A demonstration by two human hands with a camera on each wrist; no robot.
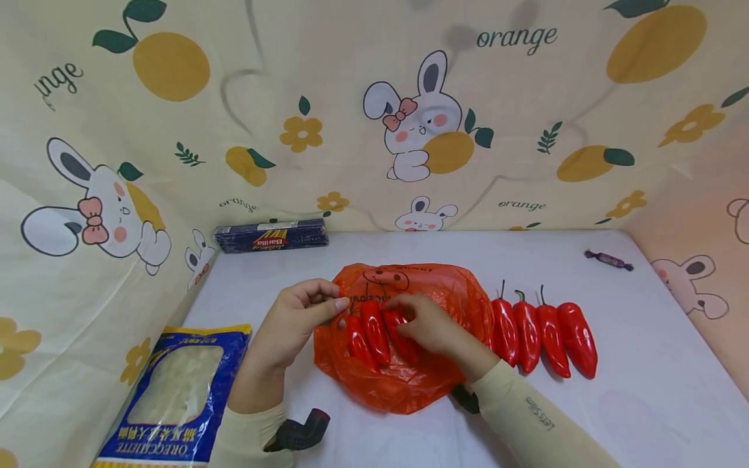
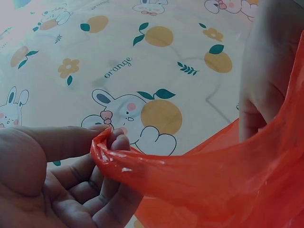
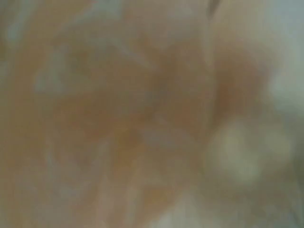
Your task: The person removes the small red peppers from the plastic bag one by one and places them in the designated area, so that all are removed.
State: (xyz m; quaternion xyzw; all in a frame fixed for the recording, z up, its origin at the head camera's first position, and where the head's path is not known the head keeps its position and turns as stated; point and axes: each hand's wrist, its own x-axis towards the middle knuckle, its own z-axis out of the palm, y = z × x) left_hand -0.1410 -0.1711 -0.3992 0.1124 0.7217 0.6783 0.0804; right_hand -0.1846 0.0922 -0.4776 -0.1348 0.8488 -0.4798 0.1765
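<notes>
In the head view a red plastic bag lies spread in the middle of the table. Thumb and fingers of my left hand pinch its gathered rim, which the left wrist view shows close up as a bunched edge. Three glossy red peppers lie side by side at the bag: a left one, a middle one and a right one. My right hand grips the upper end of the right pepper, hiding its top. The right wrist view is an orange-brown blur.
More red peppers stand in a row right of the bag, stems pointing away. A blue orecchiette bag lies at the left, a dark blue Barilla box at the back left. One wrapped candy sits at the back right.
</notes>
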